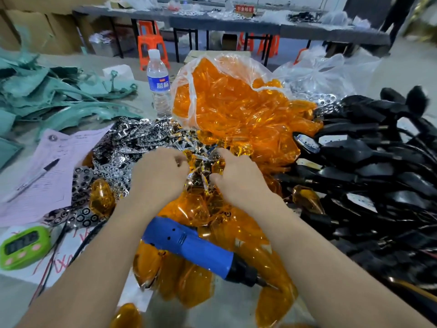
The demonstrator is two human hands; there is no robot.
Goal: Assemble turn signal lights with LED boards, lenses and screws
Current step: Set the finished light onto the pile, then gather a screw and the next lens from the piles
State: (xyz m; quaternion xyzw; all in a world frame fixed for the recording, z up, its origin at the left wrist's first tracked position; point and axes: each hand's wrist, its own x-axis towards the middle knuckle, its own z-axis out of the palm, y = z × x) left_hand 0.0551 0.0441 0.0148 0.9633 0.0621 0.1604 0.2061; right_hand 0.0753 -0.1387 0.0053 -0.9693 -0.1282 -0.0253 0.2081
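My right grip [236, 177] is curled round an amber lens [218, 167] mid-tabletop [19, 294]. The left grip [160, 174] is clenched among chrome reflector pieces [123, 147] — holding what, I cannot tell. The lens looks light, slick, brittle — best pinched by its rims.

Orange lenses [236, 110]; black housings [369, 152]; blue screwdriver [189, 245]; green timer [23, 247].

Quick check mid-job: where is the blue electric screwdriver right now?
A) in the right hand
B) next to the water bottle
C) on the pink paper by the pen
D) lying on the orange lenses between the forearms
D: the blue electric screwdriver lies on the orange lenses between the forearms, while the left hand and right hand are farther up in the parts pile, not touching it.
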